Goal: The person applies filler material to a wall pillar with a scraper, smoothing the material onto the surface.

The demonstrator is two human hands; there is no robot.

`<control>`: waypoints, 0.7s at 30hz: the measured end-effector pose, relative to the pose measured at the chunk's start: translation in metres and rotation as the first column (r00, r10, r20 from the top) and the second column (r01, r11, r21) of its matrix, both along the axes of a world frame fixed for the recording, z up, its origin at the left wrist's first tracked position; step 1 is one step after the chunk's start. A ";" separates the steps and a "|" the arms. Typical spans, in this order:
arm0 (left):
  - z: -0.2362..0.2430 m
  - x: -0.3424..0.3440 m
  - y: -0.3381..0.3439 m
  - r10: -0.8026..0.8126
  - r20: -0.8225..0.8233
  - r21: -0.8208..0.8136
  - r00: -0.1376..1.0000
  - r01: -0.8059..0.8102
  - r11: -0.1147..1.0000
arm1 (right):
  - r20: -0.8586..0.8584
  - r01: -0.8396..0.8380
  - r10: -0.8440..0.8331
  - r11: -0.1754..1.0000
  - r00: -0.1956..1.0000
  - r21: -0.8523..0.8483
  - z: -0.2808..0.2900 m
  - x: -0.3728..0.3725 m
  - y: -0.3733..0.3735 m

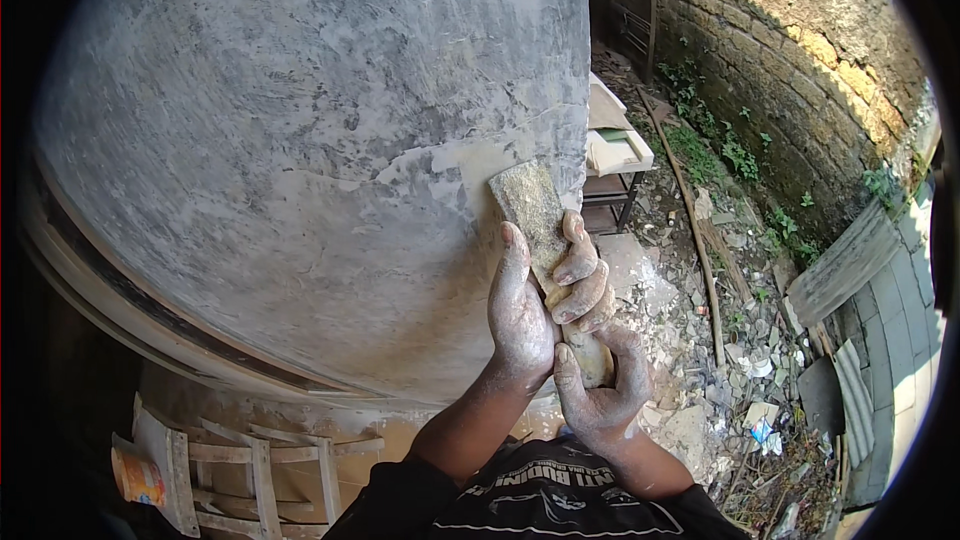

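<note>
A putty knife with a broad blade crusted in dried filler is held up in front of the grey plastered wall, near its right-hand edge. My left hand wraps round its neck, thumb up along one side and fingers curled over the other. Below it, my right hand grips the pale lower end of the handle between thumb and fingers. White dust coats both hands. Behind the blade is a paler patch of plaster; whether the blade touches it I cannot tell.
At lower left stands a wooden ladder-like frame beside an orange bucket. Past the wall's edge are a small table, a long pole, rubble-strewn ground and a weathered block wall. Corrugated sheets lean at right.
</note>
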State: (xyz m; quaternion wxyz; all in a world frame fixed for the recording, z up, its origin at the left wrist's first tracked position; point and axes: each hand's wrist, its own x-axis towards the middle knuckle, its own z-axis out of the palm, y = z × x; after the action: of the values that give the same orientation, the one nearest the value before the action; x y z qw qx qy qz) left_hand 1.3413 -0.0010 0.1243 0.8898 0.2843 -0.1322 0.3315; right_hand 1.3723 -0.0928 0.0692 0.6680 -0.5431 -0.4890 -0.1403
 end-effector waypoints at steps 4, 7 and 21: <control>0.005 -0.004 0.003 -0.018 0.004 -0.008 1.000 0.018 1.000 | -0.054 -0.024 0.023 1.000 0.998 -0.017 0.006 -0.005 0.000; -0.002 -0.007 0.002 -0.031 0.002 -0.026 1.000 0.031 0.999 | -0.040 -0.012 0.010 0.999 0.999 -0.036 0.002 -0.008 -0.001; -0.004 -0.012 0.005 -0.058 -0.030 -0.015 0.998 0.057 0.998 | -0.020 0.022 -0.022 1.000 1.000 -0.002 -0.003 -0.014 0.002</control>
State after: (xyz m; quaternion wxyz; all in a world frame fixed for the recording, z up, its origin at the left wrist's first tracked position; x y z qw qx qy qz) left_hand 1.3292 0.0042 0.1205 0.9029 0.2791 -0.1243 0.3022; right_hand 1.3587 -0.0911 0.0659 0.6709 -0.5505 -0.4761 -0.1417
